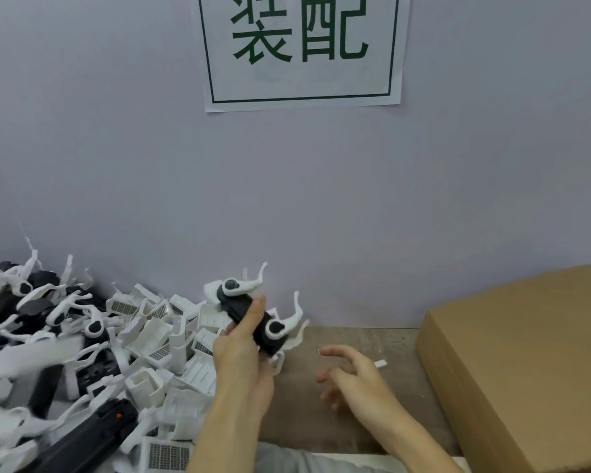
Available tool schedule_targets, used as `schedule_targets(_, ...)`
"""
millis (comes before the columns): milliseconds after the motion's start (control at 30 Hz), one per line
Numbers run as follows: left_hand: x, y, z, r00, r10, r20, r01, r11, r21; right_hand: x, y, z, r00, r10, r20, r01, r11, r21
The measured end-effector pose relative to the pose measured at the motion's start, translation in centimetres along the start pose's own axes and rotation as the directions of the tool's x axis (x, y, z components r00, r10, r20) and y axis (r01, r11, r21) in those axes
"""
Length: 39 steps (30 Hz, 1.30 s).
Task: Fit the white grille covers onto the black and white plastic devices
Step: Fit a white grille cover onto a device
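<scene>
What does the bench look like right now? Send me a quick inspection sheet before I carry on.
Surface: brownish worktop, bare patch between the hands and the box.
Job's things: black and white device held up in the left hand; pile of white grille covers at left; more devices heaped far left.
Clutter: small white piece on the worktop.
Grippers: left hand grips the device; right hand hovers, fingers spread, holding nothing.
Cables: nothing seen.
Surroundings: cardboard box at right; paper sign on grey wall.

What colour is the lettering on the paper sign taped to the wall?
Dark green, with a matching green border, on the white paper sign; the head view shows it.
</scene>
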<state>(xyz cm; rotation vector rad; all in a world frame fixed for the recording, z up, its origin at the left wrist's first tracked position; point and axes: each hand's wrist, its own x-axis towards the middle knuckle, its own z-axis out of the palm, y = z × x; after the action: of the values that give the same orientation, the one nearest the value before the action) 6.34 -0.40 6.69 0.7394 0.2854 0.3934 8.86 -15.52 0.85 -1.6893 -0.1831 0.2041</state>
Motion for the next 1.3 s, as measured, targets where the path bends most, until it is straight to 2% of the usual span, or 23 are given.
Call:
schedule_targets(33,0.1,0.9,-0.1,1.0,-0.012,0.013,0.012,1.0,-0.023,0.0,0.1,0.3,0.999,-0.031,-0.021,0.028,0.991,-0.133)
schedule_targets(100,0.4,2.0,-0.6,1.0,-0.002,-0.005,0.002,1.0,-0.021,0.1,0.0,0.9,0.994,-0.107,-0.022,0.096,0.952,-0.291)
schedule_targets(233,0.6,2.9,-1.0,0.975,0.174,-0.14,-0.14,0.964,0.227,1.6,-1.8,3.8,0.973,-0.222,0.063,0.226,0.867,-0.444)
schedule_targets(367,-0.1,3.9,-0.7,0.954,0.279,-0.108,-0.223,0.905,0.363,3.1,-3.9,7.9,0.949,-0.277,0.152,0.313,0.764,-0.564)
schedule_targets(400,-0.1,4.1,-0.7,0.95,0.295,-0.101,-0.236,0.893,0.383,3.4,-4.3,8.9,0.948,-0.269,0.168,0.316,0.745,-0.587)
schedule_targets(467,0.0,4.4,-0.9,0.949,0.301,-0.094,-0.243,0.887,0.392,4.0,-4.5,10.5,0.965,-0.201,0.167,0.26,0.784,-0.564)
schedule_targets(600,0.2,4.3,-1.2,0.956,0.278,-0.096,-0.22,0.892,0.395,4.8,-4.8,11.7,0.99,-0.127,0.059,0.138,0.798,-0.587)
schedule_targets(700,0.5,4.3,-1.4,0.957,0.271,-0.106,-0.208,0.892,0.402,5.5,-4.6,11.3,0.997,-0.072,0.042,0.083,0.781,-0.619)
schedule_targets(800,0.8,4.0,-1.7,0.96,0.262,-0.103,-0.199,0.892,0.407,5.3,-4.6,10.3,0.971,-0.233,0.053,0.211,0.736,-0.643)
schedule_targets(867,1.0,3.8,-1.8,0.962,0.253,-0.105,-0.192,0.896,0.4,5.1,-4.5,8.9,0.942,-0.335,-0.03,0.244,0.741,-0.626)
schedule_targets(933,1.3,3.5,-1.7,0.976,0.195,-0.097,-0.146,0.917,0.371,4.7,-4.3,6.4,0.925,-0.333,-0.184,0.193,0.829,-0.525)
schedule_targets(967,1.4,3.2,-1.6,0.983,0.16,-0.088,-0.119,0.926,0.36,4.4,-4.0,5.0,0.921,-0.301,-0.247,0.179,0.891,-0.418)
schedule_targets(1033,1.4,2.4,-1.3,0.992,0.121,-0.043,-0.095,0.919,0.382,3.3,-3.1,2.3,0.93,-0.179,-0.322,0.159,0.983,-0.087)
schedule_targets(1067,1.3,1.8,-1.2,0.994,0.106,-0.006,-0.093,0.897,0.432,2.5,-2.5,1.2,0.938,-0.1,-0.333,0.14,0.985,0.097)
schedule_targets(1167,0.6,-0.3,-0.6,0.995,0.057,0.077,-0.091,0.818,0.568,1.0,-0.6,-1.1,0.939,0.071,-0.336,0.107,0.87,0.481)
schedule_targets(1300,-0.6,-3.8,0.4,0.993,-0.001,0.12,-0.083,0.715,0.694,0.3,-1.0,-2.0,0.959,0.039,-0.282,0.166,0.728,0.665)
